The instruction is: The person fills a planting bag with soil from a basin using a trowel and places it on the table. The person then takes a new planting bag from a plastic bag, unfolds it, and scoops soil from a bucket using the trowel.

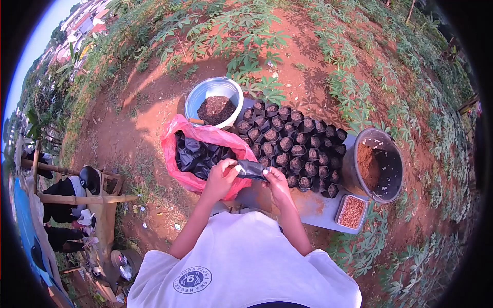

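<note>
Between my two hands a small black plastic bag point(250, 170) is stretched flat. My left hand point(226, 173) pinches its left end, and my right hand point(276, 179) grips its right end. Just beneath and to the left lies an open pink plastic sack point(177, 172) with many loose black bags point(197, 154) inside. Right of my hands, several black bags filled with soil point(285, 143) stand upright in close rows on a grey board point(313, 208).
A white-blue basin point(232, 91) with dark soil sits behind the sack. To the right are a dark bucket point(394, 179) of brown soil and a clear tray point(351, 211) of small pellets. People point(67, 203) sit near bamboo poles at far left. Leafy plants surround the spot.
</note>
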{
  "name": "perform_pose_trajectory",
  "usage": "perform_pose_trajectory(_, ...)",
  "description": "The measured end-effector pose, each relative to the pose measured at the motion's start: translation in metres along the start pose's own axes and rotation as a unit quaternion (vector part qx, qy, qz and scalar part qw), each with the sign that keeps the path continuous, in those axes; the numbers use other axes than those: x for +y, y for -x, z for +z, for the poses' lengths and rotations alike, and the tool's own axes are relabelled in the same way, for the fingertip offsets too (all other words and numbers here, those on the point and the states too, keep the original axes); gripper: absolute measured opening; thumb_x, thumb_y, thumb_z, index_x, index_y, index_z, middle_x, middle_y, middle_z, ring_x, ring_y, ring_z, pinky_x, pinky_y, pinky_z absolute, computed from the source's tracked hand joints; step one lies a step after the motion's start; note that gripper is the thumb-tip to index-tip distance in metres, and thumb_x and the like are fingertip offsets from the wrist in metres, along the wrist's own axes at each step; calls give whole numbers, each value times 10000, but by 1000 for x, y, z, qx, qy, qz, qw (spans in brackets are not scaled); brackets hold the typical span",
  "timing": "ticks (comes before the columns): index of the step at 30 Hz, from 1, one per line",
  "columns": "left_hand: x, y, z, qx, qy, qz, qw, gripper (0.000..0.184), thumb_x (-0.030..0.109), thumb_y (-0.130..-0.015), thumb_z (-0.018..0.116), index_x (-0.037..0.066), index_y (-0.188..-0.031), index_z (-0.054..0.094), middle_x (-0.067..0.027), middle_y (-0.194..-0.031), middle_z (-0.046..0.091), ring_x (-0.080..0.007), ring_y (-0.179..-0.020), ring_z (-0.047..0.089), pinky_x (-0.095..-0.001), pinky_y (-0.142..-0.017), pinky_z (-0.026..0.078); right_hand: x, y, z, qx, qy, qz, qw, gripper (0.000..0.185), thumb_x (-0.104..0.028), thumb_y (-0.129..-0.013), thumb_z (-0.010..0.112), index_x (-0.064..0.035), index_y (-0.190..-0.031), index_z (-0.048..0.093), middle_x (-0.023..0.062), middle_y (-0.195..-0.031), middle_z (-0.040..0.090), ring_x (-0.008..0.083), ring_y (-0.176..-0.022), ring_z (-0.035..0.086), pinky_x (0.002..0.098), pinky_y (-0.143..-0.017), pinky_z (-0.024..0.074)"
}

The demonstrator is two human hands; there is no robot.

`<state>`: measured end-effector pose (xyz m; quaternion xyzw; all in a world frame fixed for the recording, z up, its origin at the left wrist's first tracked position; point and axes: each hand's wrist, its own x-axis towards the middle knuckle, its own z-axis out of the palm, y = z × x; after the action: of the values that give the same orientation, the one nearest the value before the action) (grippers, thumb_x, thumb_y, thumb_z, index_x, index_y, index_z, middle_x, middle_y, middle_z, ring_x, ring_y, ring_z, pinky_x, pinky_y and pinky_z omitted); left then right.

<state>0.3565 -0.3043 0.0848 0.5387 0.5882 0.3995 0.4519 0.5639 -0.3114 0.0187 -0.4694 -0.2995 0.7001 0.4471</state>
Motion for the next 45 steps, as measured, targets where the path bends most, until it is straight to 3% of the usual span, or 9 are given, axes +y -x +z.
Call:
perform_pose_trajectory(5, -7, -6, -8, -12, -61, 39, 997, 147, 101, -887, 680, -12, -979, 666, -61, -826, 594, -112, -779, 546, -291, -697, 438, -18, 0, 13, 4, 55, -26, 998, 146, -150, -989, 561, -88, -860, 592, -21, -753, 577, 67, -641, 522, 232, -626, 427)
perform_pose_trajectory(11, -15, -7, -14, -7, 39, 4, 999, 123, 81, -854, 707, -6, -882, 624, -29, -770, 568, -99, -739, 520, -273, -683, 432, -12, -8, 23, -4, 68, -33, 997, 149, -176, -992, 571, -85, -879, 604, -22, -770, 585, 62, -643, 519, 228, -633, 429)
perform_pose_trajectory(17, -10, -2, -32, 12, 65, 70, 995, 143, 70, -849, 712, -7, -838, 592, -8, -765, 584, -85, -723, 520, -262, -675, 439, -10, -12, 43, -11, 97, -45, 994, 166, -186, -996, 578, -98, -855, 572, -37, -785, 567, 57, -676, 514, 228, -640, 432)
perform_pose_trajectory(23, -10, -9, -62, 28, 128, -42, 991, 197, 175, -915, 667, 9, -818, 623, 42, -708, 537, -42, -686, 469, -233, -627, 394, -10, -16, 57, 1, 196, -183, 963, 183, -112, -961, 612, -82, -820, 501, -39, -770, 495, 70, -696, 467, 225, -635, 388)
perform_pose_trajectory(26, -16, -18, -75, 1, 186, -137, 973, 230, 197, -936, 651, 44, -765, 669, 94, -662, 454, -15, -611, 343, -232, -540, 249, -19, -14, 74, 16, 304, -261, 916, 195, -73, -923, 638, -45, -811, 480, -5, -763, 472, 99, -690, 452, 237, -635, 375)
perform_pose_trajectory(31, -37, -29, -91, -28, 222, -114, 968, 163, 149, -921, 666, 40, -802, 659, 90, -691, 494, -10, -619, 374, -223, -552, 283, -32, -8, 104, 34, 378, -279, 882, 206, -59, -881, 661, -3, -810, 476, 62, -767, 472, 159, -692, 476, 273, -642, 397)
perform_pose_trajectory(33, -44, -33, -99, -19, 255, -84, 963, 115, 78, -898, 680, 44, -795, 641, 84, -704, 519, -11, -631, 400, -218, -566, 317, -27, -13, 111, 32, 417, -331, 846, 183, -76, -878, 663, 6, -820, 510, 109, -770, 497, 261, -697, 522, 343, -653, 439)
perform_pose_trajectory(39, -52, -42, -128, -51, 182, -10, 982, 173, 1, -857, 699, 65, -736, 592, 70, -736, 556, -19, -682, 484, -203, -634, 389, -28, -13, 135, 38, 445, -323, 834, 120, -52, -863, 664, 8, -851, 561, 126, -787, 542, 273, -738, 576, 349, -654, 451)
perform_pose_trajectory(45, -56, -45, -134, -63, 218, 16, 974, 200, 26, -832, 743, 53, -727, 575, 61, -708, 559, -19, -673, 467, -212, -599, 380, -30, -13, 146, 54, 456, -318, 830, 111, -37, -847, 674, 12, -863, 576, 123, -833, 567, 281, -772, 596, 352, -695, 471)
